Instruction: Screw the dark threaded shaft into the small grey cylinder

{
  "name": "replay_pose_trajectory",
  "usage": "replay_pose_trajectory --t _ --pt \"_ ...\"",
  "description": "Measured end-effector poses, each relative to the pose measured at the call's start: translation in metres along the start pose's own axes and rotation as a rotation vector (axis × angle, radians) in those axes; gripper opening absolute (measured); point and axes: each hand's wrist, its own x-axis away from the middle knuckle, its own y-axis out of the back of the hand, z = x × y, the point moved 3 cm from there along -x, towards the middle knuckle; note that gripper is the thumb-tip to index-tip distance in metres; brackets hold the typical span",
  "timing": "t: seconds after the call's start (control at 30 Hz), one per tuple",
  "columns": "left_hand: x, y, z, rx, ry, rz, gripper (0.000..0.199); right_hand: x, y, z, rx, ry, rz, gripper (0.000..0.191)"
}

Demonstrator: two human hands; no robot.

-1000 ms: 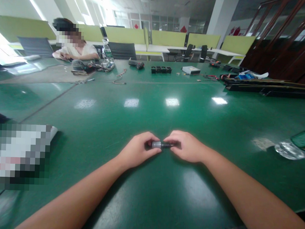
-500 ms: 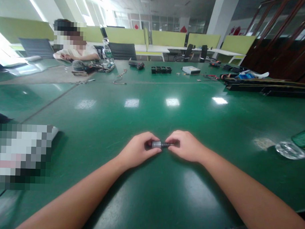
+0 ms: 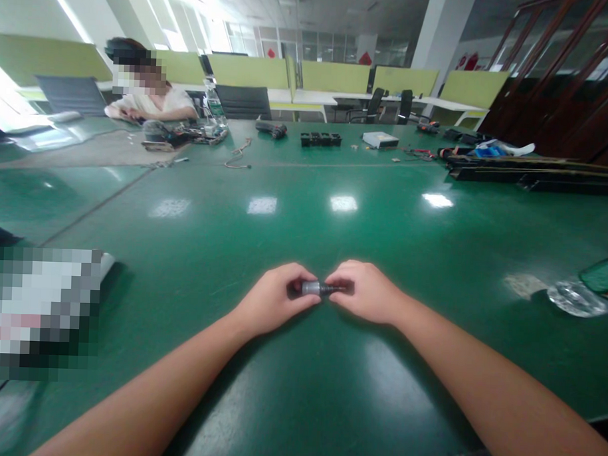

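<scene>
The part (image 3: pixel 311 288), a slim rod, lies level between the two hands, low over the near middle of the green tabletop (image 3: pixel 294 234). Its left portion is a smooth, grey cylinder with a dull metallic sheen; its right portion is thinner, dark and ringed with ridges. The left hand (image 3: pixel 273 298) grips the grey barrel between thumb and curled fingers. The right hand (image 3: pixel 369 292) pinches the ridged end, its fingertips close to those of the left; its fingers hide some of that end.

The tabletop is hard and glossy, mirroring ceiling lights as bright patches. Well to the right sits a clear, shiny round dish (image 3: pixel 573 299), with a green item (image 3: pixel 604 275) by it. At left is a pale, blocky box (image 3: pixel 37 292), its surface blurred out. Along the far side are a thin, bent cable (image 3: pixel 237 156), a squarish black block (image 3: pixel 321 140), a flat silvery case (image 3: pixel 380 140) and long black bars (image 3: pixel 515 175). A seated person (image 3: pixel 159 103) in a white top is at the far left.
</scene>
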Motion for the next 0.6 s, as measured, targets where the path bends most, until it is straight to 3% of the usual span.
replay_pose_trajectory --t 0.6 --pt "0.0002 0.0000 0.0001 0.010 -0.003 -0.005 0.023 -0.0020 -0.0025 0.0023 0.025 0.015 0.012 0.011"
